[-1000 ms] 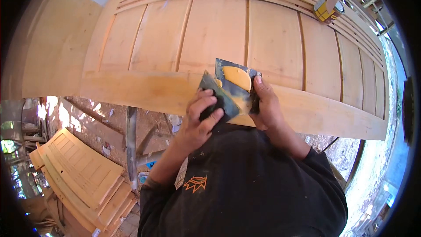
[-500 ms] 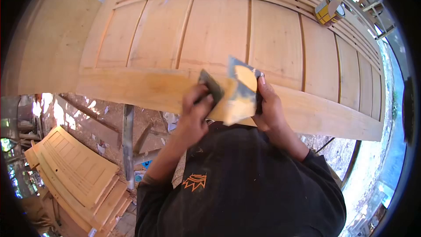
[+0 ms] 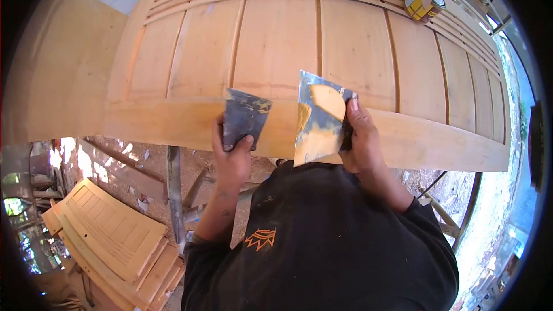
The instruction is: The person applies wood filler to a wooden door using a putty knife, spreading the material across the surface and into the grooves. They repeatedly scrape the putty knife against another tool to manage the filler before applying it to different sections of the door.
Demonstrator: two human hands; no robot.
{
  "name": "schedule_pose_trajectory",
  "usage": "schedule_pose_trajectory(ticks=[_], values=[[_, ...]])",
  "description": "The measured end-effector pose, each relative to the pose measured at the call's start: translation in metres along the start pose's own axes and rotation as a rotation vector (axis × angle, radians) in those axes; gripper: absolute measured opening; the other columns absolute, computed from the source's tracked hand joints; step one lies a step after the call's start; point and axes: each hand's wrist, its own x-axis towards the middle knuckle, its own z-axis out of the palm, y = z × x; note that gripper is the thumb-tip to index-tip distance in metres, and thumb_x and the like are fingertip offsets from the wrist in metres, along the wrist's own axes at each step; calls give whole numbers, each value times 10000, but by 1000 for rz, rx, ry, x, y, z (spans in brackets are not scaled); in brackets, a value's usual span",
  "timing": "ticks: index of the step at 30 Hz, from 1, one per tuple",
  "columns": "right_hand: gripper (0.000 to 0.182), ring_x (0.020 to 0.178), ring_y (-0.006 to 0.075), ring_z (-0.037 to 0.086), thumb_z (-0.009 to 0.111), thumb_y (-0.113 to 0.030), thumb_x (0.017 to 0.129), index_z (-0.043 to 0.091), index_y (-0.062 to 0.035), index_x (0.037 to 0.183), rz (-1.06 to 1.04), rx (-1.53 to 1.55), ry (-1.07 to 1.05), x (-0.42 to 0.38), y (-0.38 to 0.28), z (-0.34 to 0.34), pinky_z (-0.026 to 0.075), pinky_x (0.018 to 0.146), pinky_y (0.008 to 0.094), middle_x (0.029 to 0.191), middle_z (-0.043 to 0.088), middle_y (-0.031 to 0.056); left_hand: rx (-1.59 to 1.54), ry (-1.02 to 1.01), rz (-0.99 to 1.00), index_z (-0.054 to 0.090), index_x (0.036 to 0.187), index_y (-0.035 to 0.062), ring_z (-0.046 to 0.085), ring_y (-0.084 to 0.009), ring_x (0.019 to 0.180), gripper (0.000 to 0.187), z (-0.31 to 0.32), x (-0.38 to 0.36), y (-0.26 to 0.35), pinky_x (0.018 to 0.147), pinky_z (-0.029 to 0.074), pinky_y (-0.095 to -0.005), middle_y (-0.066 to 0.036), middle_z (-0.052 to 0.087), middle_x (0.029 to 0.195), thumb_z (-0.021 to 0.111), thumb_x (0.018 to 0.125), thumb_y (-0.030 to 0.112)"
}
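Observation:
A large pale wooden door (image 3: 276,40) lies flat in front of me, with vertical panels and grooves. My left hand (image 3: 230,155) grips a small dark metal scraper blade (image 3: 243,116), which rests flat on the door's near rail. My right hand (image 3: 362,138) holds a larger metal plate (image 3: 319,118) tilted up on edge, with a smear of tan wood filler on its face. The two tools are apart, a short gap between them.
A yellow can (image 3: 424,1) stands on the door's far right edge. A second panelled door (image 3: 109,236) lies on a stack of boards at the lower left. A metal stand leg (image 3: 174,190) is under the door. Dirt ground with scraps lies below.
My left hand has pulled the scraper away from the plate, leftward, and laid it on the door's rail. The plate in my right hand has turned more upright.

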Motion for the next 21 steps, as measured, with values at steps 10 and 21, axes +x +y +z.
schedule_pose_trajectory(ticks=[10, 21], values=[[407, 988, 189, 577, 340, -328, 958, 441, -6, 1185, 23, 10, 31, 3, 9, -1, 483, 851, 324, 1099, 566, 99, -332, 9, 53, 359, 1199, 32, 502, -218, 1039, 492, 32, -15, 35, 930, 390, -374, -120, 498, 1105, 531, 750, -70], [358, 910, 197, 606, 323, -278, 960, 459, -2, 1144, 369, 134, -93, 10, -1, 8, 513, 793, 329, 1048, 579, 124, 640, -421, 1094, 491, 1131, 157, 451, -349, 1153, 367, 9, -5, 44, 997, 343, -493, -148, 451, 1178, 636, 794, 177]])
